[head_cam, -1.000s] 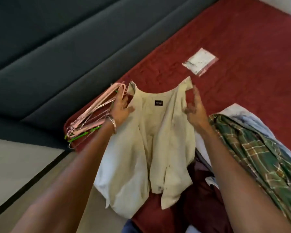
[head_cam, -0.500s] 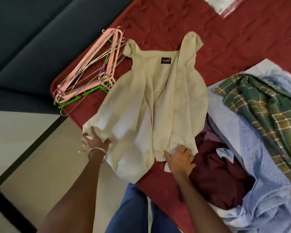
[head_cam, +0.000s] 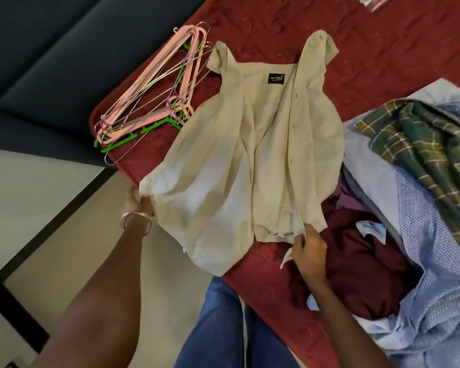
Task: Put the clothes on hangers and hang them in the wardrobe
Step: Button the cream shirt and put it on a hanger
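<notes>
Beige shirt (head_cam: 252, 155), frame centre, spread flat on bed (head_cam: 383, 49) for hangering: left hand (head_cam: 140, 201) and right hand (head_cam: 310, 248) pinch its hem; hangers (head_cam: 154, 94) upper left.

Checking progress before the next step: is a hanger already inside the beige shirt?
No, the beige shirt lies open on the bed showing only fabric, and the hangers sit piled beside its collar.

A bed with a dark red quilted cover (head_cam: 383, 57) fills the upper right. Beside it runs a dark blue-grey padded headboard (head_cam: 64, 62) with long horizontal seams. Below lies a pale beige tiled floor (head_cam: 37, 195), crossed by a black band (head_cam: 51, 229). Soft, even daylight falls across the room.
</notes>
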